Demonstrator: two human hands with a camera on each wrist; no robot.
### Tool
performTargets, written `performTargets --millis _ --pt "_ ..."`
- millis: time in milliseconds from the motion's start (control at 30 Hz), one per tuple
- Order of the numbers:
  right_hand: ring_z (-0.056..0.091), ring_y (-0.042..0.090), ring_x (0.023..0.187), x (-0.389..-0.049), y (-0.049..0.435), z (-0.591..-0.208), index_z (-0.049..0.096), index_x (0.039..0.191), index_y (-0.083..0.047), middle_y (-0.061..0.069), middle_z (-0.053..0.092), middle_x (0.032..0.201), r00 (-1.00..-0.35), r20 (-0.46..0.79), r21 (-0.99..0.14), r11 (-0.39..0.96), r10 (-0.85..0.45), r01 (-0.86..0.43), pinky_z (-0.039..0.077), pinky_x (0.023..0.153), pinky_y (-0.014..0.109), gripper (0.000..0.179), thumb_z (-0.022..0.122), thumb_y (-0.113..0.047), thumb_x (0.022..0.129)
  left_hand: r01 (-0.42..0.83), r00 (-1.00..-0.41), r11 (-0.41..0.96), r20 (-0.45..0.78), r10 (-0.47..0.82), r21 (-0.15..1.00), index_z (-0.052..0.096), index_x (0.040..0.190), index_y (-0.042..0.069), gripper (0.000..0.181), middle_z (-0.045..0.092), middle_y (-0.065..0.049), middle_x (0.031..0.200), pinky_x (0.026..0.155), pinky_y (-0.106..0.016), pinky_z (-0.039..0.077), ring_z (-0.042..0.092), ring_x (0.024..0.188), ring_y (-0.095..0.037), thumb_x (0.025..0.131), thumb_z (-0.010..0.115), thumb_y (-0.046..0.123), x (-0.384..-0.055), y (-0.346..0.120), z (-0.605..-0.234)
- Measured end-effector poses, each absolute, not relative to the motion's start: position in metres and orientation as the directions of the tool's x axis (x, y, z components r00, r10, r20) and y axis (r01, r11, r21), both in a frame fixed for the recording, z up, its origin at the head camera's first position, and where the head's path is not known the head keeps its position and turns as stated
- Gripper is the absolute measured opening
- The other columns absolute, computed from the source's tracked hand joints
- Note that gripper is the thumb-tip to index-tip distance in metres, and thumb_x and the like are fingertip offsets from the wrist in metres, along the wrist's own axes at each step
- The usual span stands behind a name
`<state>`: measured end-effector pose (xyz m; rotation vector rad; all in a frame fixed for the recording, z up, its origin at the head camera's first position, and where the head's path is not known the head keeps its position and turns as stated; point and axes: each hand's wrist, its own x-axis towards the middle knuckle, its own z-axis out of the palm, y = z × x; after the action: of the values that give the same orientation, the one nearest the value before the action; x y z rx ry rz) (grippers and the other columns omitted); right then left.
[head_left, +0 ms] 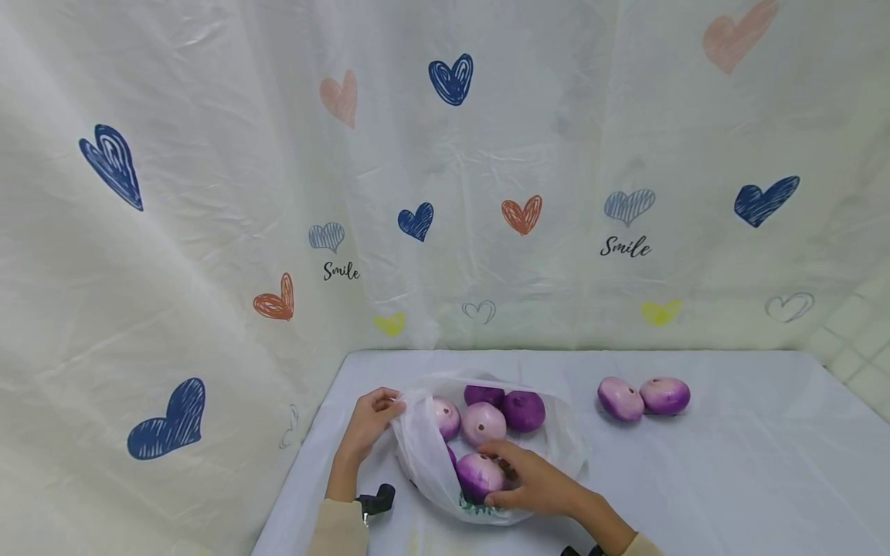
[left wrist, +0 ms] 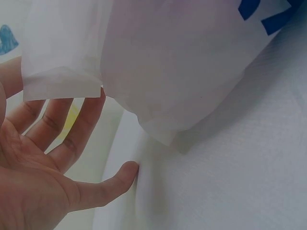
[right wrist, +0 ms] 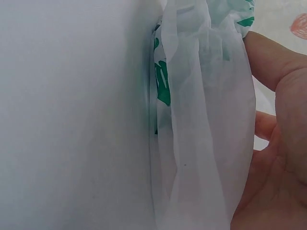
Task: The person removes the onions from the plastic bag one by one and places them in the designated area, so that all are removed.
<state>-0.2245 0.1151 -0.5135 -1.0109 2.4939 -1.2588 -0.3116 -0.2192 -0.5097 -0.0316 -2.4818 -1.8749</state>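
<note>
A white plastic bag [head_left: 424, 463] with green print lies with its mouth wide, several purple onions inside. Some are pale, like the onion [head_left: 484, 424] in the middle; another onion [head_left: 524, 411] is dark purple. My right hand [head_left: 538, 479] reaches into the mouth and grips a purple-and-white onion [head_left: 480, 477] at the near side, fingers above and thumb below. At the bag's left edge is my left hand [head_left: 371, 425]. In the left wrist view, its extended fingers [left wrist: 79, 129] touch a plastic flap, and the thumb stands apart. The right fingertips are hidden by plastic in the right wrist view.
Two more onions lie side by side on the white-covered table to the right, the left onion [head_left: 621, 399] touching the right onion [head_left: 665, 395]. Behind the table hangs a pale curtain [head_left: 556, 293] with printed hearts.
</note>
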Motion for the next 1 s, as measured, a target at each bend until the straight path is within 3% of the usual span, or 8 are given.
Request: performTargets --millis 400,1000 --pt "0.056 0.008 0.115 -0.2256 0.1161 -0.5122 0.048 0.147 -0.006 0.004 0.058 0.140 -0.748 0.143 -0.773 0.399 -0.648 -0.493 0.053 0.096 0.030 0.068 0.073 -0.040 0.094 0.030 -0.999 0.265 0.033 -0.004 0.964 0.070 0.111 0.005 0.023 0.065 -0.007 0.091 0.071 -0.032 0.050 0.058 0.081 -0.017 0.093 0.075 0.018 -0.3125 -0.2195 -0.5100" --pt "0.060 0.010 0.108 -0.2258 0.1147 -0.5108 0.051 0.142 -0.013 0.001 0.062 0.131 -0.733 0.193 -0.782 0.349 -0.652 -0.517 0.055 0.091 0.032 0.055 0.072 -0.036 0.096 0.027 -1.000 0.265 0.029 -0.003 0.964 0.070 0.111 0.006 0.022 0.066 -0.007 0.092 0.072 -0.033 0.050 0.058 0.081 -0.017 0.094 0.075 0.019 -0.3117 -0.2195 -0.5076"
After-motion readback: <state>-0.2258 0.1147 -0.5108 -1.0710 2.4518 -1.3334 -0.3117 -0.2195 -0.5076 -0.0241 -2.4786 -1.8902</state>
